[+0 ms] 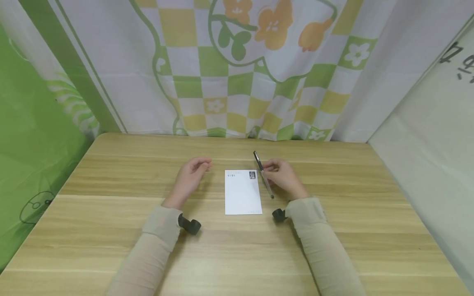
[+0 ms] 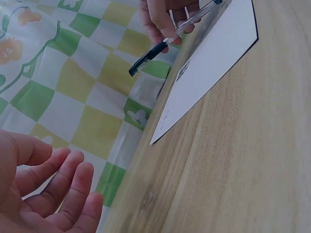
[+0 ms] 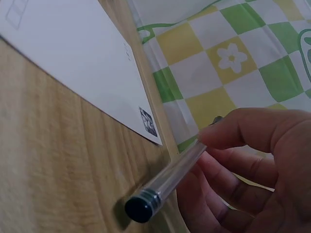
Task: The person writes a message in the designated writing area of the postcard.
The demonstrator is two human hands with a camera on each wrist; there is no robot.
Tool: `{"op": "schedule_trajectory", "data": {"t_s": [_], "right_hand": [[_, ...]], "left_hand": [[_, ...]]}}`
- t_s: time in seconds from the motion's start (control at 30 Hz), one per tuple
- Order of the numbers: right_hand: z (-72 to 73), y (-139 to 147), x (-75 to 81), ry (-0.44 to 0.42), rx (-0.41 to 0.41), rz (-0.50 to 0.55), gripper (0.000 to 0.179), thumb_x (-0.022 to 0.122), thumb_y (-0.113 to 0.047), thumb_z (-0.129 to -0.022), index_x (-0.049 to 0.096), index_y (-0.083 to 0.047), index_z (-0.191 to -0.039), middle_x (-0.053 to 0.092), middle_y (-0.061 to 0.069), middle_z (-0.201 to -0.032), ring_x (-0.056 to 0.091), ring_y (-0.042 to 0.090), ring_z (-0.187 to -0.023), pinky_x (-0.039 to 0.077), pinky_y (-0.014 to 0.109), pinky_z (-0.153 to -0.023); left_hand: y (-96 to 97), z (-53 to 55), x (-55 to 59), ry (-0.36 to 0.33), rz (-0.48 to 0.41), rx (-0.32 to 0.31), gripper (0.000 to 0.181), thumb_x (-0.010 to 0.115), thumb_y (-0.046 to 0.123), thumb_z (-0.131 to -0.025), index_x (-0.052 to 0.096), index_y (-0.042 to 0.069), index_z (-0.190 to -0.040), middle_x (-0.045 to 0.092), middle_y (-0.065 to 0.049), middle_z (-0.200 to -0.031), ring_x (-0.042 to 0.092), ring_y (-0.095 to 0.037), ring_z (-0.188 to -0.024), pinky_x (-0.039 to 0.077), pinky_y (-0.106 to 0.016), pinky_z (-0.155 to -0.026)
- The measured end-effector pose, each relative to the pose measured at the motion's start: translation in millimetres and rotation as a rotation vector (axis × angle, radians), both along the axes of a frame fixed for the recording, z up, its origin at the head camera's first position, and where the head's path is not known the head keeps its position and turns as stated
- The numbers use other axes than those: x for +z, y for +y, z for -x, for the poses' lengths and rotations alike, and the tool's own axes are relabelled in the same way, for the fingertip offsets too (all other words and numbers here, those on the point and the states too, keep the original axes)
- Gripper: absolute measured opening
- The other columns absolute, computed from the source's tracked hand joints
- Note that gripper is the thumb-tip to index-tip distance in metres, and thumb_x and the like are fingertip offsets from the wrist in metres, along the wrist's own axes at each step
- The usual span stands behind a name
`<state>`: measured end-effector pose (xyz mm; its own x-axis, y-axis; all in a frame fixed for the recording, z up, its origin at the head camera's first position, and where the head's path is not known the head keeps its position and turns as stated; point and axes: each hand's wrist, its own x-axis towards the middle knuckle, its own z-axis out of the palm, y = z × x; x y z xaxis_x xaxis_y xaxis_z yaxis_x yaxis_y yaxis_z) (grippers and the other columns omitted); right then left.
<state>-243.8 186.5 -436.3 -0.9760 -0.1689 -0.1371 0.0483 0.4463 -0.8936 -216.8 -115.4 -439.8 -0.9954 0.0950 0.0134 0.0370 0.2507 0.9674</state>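
A white postcard [image 1: 242,193] with a small dark stamp print in its upper right corner lies on the wooden table. Just right of it, my right hand [image 1: 283,176] pinches a clear-barrelled pen [image 1: 267,185] between thumb and fingers. The pen's black-gripped end points away from me, as the left wrist view shows, and its dark end cap [image 3: 141,208] faces the right wrist camera. Left of the card, my left hand [image 1: 190,176] hovers with fingers loosely bent and nothing in them; its fingers [image 2: 73,189] appear relaxed in the left wrist view.
The wooden table [image 1: 237,255] extends around the card on every side. A checked, flowered curtain [image 1: 229,94] hangs along its far edge. Green cloth [image 1: 33,135] stands at the left and a pale wall [image 1: 433,135] at the right. Black wrist cameras [image 1: 190,225] sit below both cuffs.
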Motion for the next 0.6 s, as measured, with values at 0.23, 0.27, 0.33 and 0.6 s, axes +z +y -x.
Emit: {"op": "schedule_trajectory", "data": {"t_s": [0.23,0.27,0.33,0.6], "right_hand": [[1.5,3.6,1.6,-0.001,-0.018,-0.057,0.029,0.064,0.002,-0.089,0.065,0.010,-0.117,0.070,0.023,-0.103,0.065,0.017,-0.073,0.061,0.028,-0.068],[1.6,3.7,1.6,-0.003,-0.021,-0.066,0.029,0.064,0.003,-0.089,0.065,0.010,-0.117,0.070,0.023,-0.102,0.065,0.017,-0.072,0.060,0.028,-0.068],[1.8,3.8,1.5,-0.012,-0.033,-0.081,0.029,0.064,0.003,-0.088,0.065,0.010,-0.116,0.070,0.022,-0.102,0.064,0.016,-0.072,0.060,0.027,-0.067],[1.6,7.6,1.3,-0.028,-0.041,-0.126,0.029,0.065,0.002,-0.090,0.064,0.009,-0.117,0.069,0.022,-0.102,0.064,0.017,-0.072,0.060,0.027,-0.066]], "left_hand": [[-0.4,-0.6,0.9,-0.007,0.035,-0.006,0.034,0.051,0.018,-0.107,0.059,0.002,-0.135,0.065,-0.017,-0.133,0.061,-0.031,-0.123,0.046,-0.045,-0.109],[-0.5,-0.6,1.1,-0.002,0.041,-0.007,0.034,0.051,0.018,-0.107,0.059,0.001,-0.135,0.065,-0.017,-0.132,0.061,-0.032,-0.123,0.046,-0.045,-0.109],[-0.9,-0.5,1.7,0.008,0.052,-0.011,0.034,0.051,0.017,-0.107,0.059,0.001,-0.135,0.065,-0.018,-0.132,0.061,-0.033,-0.122,0.046,-0.046,-0.108],[-2.8,1.4,0.8,0.011,0.081,-0.022,0.035,0.050,0.019,-0.107,0.059,0.002,-0.136,0.064,-0.016,-0.134,0.059,-0.032,-0.125,0.045,-0.046,-0.109]]}}
